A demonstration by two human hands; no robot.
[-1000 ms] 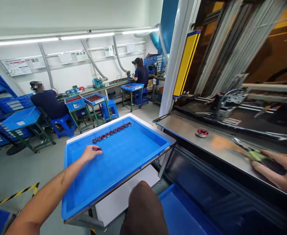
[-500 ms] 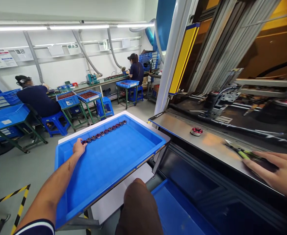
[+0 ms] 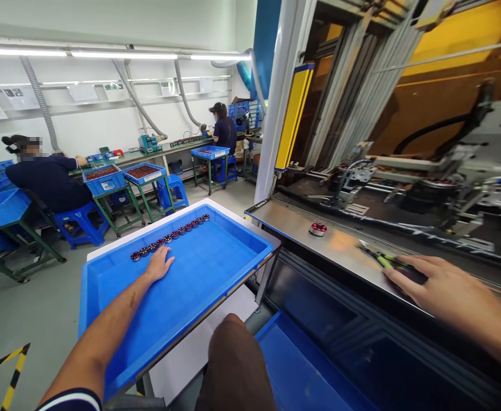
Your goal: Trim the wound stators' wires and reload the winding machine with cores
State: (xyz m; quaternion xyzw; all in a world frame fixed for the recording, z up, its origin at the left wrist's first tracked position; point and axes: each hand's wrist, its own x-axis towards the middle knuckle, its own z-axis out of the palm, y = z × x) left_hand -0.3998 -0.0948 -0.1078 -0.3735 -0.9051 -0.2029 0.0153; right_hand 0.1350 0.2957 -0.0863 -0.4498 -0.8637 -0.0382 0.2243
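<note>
Left hand [image 3: 158,265]: fingers loosely spread beside row of round black-and-red metal parts [image 3: 174,234] in blue plastic tray [image 3: 207,262], nothing visibly gripped | Right hand [image 3: 434,283]: curled round green-handled pliers [image 3: 383,261] over steel tabletop [image 3: 291,218] | Parts: likely rigid, dense, slick; pinch by outer rims

Left grip [image 3: 158,265] is spread (palm down), right grip [image 3: 441,285] curled.
</note>
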